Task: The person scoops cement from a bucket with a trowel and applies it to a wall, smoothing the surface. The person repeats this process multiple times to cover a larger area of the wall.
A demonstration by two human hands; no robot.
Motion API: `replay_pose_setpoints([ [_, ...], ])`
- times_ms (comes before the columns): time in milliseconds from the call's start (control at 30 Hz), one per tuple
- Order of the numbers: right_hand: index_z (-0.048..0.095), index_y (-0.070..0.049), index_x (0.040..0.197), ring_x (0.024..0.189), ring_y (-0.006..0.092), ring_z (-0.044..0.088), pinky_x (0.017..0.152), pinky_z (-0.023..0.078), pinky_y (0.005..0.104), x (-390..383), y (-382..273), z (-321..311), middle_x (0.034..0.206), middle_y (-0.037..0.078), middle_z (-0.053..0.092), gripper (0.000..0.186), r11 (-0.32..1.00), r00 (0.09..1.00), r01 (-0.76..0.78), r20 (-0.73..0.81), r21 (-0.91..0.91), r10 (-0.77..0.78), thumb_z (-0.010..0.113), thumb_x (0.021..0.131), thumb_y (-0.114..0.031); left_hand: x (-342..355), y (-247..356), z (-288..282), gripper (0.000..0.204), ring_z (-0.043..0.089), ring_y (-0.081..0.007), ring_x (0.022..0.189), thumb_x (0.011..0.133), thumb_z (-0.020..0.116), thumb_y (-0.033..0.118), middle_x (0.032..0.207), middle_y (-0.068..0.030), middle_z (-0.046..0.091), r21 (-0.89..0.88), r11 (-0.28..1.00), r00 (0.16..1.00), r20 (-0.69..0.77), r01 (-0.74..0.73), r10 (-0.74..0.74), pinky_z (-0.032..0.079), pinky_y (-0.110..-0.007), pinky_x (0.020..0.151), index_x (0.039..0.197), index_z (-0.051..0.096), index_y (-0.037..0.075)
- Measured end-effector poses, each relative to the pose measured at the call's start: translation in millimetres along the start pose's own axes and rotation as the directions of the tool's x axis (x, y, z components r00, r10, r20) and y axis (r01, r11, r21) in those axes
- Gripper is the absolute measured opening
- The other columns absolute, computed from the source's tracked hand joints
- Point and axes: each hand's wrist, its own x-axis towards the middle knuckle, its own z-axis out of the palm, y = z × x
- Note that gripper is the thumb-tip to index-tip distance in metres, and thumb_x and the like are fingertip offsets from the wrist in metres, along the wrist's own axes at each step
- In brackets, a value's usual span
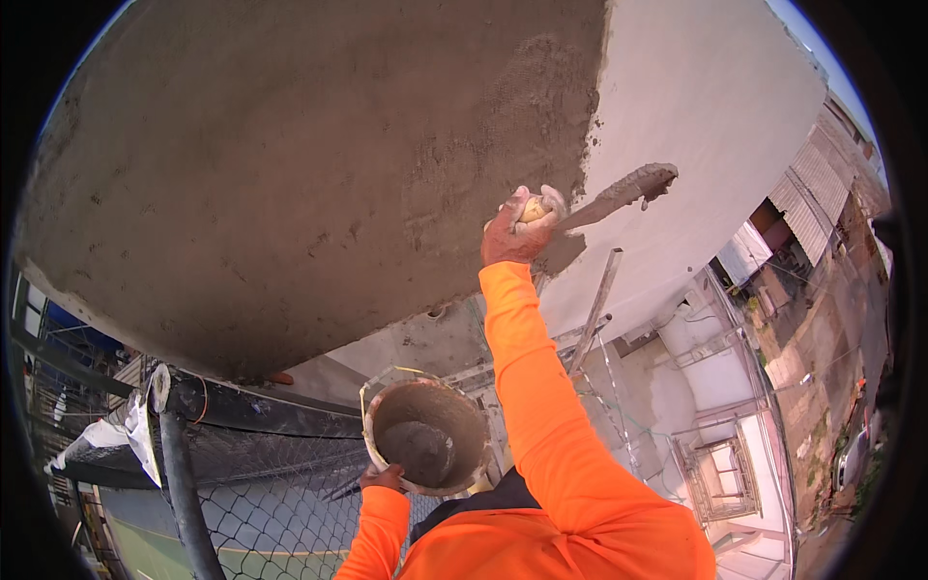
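Observation:
My right hand (517, 230) is raised close to the wall, its fingers wrapped round the pale handle of a trowel (611, 200). The blade points to the right and carries a lump of wet grey mortar near its tip. Low in front of my body, my left hand (384, 477) grips the side of a bucket (472, 425). Grey mortar (418, 452) lies at the bottom of it. Fresh brown-grey plaster (319, 164) covers the wall's left part, ending in a ragged edge beside a bare pale wall stretch (696, 126).
A dark pipe railing (184, 483) with wire mesh (271, 522) runs at the lower left, a torn white sheet (140, 440) hanging on it. Metal scaffold bars (597, 304) stand right of my arm. Far below at right lie roofs (812, 198) and a dirt road (822, 358).

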Motion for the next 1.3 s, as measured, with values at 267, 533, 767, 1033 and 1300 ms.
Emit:
replay_pose_setpoints([
  [267, 0.053, -0.007, 0.121, 0.102, 0.0463, 0.064, 0.090, 0.050, 0.0511, -205, 16, -171, 0.107, 0.027, 0.067, 0.039, 0.865, 0.068, -0.094, 0.864, -0.493, 0.500, 0.060, 0.093, -0.032, 10, -10, -13, 0.026, 0.063, -0.0220, 0.055, 0.068, 0.066, 0.000, 0.078, -0.0112, 0.066, 0.000, 0.997, 0.994, -0.071, -0.079, 0.079, 0.052, -0.037, 0.045, 0.094, 0.065, -0.002],
  [533, 0.059, 0.000, 0.120, 0.096, 0.0406, 0.068, 0.090, 0.053, 0.0453, -236, 69, -275, 0.107, 0.025, 0.069, 0.045, 0.750, -0.180, 0.321, 0.740, -0.579, 0.648, 0.058, 0.093, -0.036, -10, -15, 9, 0.028, 0.063, -0.0216, 0.103, 0.071, 0.069, -0.002, 0.120, -0.0146, 0.064, 0.181, 0.742, 0.755, 0.010, -0.646, 0.655, 0.050, -0.031, 0.090, 0.099, 0.068, -0.005],
  [767, 0.064, -0.002, 0.093, 0.054, 0.0229, 0.061, 0.053, 0.051, 0.0381, -281, 102, -257, 0.071, 0.010, 0.064, 0.032, 0.189, -0.462, -0.413, 0.384, -0.891, 0.800, 0.063, 0.096, -0.034, -32, 6, 23, 0.034, 0.060, -0.0253, 0.117, 0.071, 0.067, -0.004, 0.133, -0.0168, 0.060, 0.177, 0.675, 0.698, 0.179, -0.716, 0.693, 0.047, -0.032, 0.098, 0.105, 0.069, -0.005],
  [1033, 0.056, -0.006, 0.095, 0.053, 0.0125, 0.054, 0.046, 0.044, 0.0293, -228, 60, -290, 0.069, 0.003, 0.055, 0.026, 0.345, -0.381, -0.661, 0.693, -0.667, 0.612, 0.060, 0.100, -0.031, -9, 3, 35, 0.021, 0.066, -0.0241, 0.087, 0.070, 0.070, 0.002, 0.101, -0.0116, 0.068, 0.067, 0.892, 0.867, 0.277, -0.448, 0.415, 0.053, -0.033, 0.076, 0.090, 0.067, -0.001],
  [1300, 0.054, -0.001, 0.114, 0.060, 0.0119, 0.053, 0.055, 0.048, 0.0269, -184, -25, -268, 0.082, 0.006, 0.057, 0.034, 0.393, 0.151, -0.916, 0.840, -0.080, 0.521, 0.054, 0.098, -0.031, -9, 8, 32, 0.011, 0.057, -0.0189, 0.048, 0.071, 0.068, 0.002, 0.069, -0.0084, 0.062, -0.021, 0.999, 0.988, 0.149, 0.036, -0.033, 0.046, -0.033, 0.043, 0.079, 0.061, 0.003],
])
